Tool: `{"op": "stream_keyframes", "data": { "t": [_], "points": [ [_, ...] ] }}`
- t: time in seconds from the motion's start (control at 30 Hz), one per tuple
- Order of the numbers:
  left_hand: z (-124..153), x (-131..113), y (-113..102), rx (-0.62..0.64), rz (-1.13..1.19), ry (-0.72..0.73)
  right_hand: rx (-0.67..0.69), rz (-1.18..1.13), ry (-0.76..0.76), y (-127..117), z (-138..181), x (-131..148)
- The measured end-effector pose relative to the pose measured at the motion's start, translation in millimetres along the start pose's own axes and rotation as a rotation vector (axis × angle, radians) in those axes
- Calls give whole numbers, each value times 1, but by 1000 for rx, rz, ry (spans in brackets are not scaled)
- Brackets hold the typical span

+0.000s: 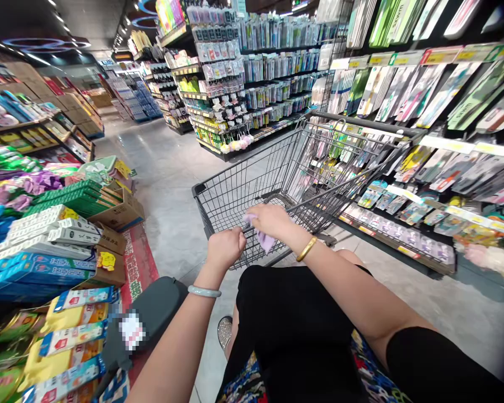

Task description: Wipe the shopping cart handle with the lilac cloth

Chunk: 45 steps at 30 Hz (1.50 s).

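A dark wire shopping cart [252,170] stands in front of me, angled to the right. My left hand [225,247], a pale bangle on its wrist, is closed at the cart's near rim. Just right of it, my right hand [273,224], with a gold bracelet, is closed around a light purple cloth [264,242]. The cloth hangs down over that rim, and its upper part is hidden under the fingers.
Shelves of hanging packaged goods [437,101] rise close on the right. At left, stacked boxes [54,240] and bagged goods crowd a low display. A dark grey lidded thing [159,308] stands beside my left arm. Another shelf unit [222,78] stands beyond the cart.
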<state>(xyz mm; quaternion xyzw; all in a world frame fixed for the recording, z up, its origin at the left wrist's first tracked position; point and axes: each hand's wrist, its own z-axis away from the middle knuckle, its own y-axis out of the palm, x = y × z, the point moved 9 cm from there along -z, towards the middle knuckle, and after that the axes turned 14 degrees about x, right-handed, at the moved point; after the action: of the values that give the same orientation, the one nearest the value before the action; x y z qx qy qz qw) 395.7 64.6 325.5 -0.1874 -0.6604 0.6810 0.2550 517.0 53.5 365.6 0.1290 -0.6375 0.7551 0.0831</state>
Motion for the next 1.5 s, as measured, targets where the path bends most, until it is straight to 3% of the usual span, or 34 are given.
{"op": "stream_keyframes", "data": {
  "t": [0.07,0.13,0.27,0.37,0.43,0.57,0.63,0.73,0.8,0.87,0.93,1.1,1.17,1.37,1.5],
  "points": [
    [1,-3,-1,-6,3,-3,66,-5,243,-4,-5,-30],
    [0,-4,0,-9,10,-15,132,-29,311,1,-11,-30],
    [-1,-3,5,23,-1,4,42,20,13,14,-16,30],
    [3,-1,1,-8,-11,28,-15,82,-134,16,-6,34],
    [5,-1,-2,-28,-17,41,-9,120,-116,11,0,10],
    [4,-1,-4,-28,-18,40,-90,171,166,-6,8,-38],
    [1,1,-4,-30,-16,29,-129,166,178,-3,8,-24],
    [-1,8,-3,-17,-23,23,-178,185,-22,9,5,29],
    [-1,13,-3,0,-24,46,-169,212,-155,15,6,49],
    [1,17,-3,15,-23,69,-114,233,-243,16,8,47],
    [3,22,-4,32,-26,77,-65,251,-276,13,13,26],
    [4,30,-4,29,-45,79,-74,266,-206,-4,27,-27],
    [1,32,-4,22,-43,84,-80,267,-164,-3,24,-24],
    [-6,47,0,74,-54,73,-114,327,-190,8,4,33],
    [-1,50,1,65,-73,117,-41,288,-202,6,18,7]
  ]
}}
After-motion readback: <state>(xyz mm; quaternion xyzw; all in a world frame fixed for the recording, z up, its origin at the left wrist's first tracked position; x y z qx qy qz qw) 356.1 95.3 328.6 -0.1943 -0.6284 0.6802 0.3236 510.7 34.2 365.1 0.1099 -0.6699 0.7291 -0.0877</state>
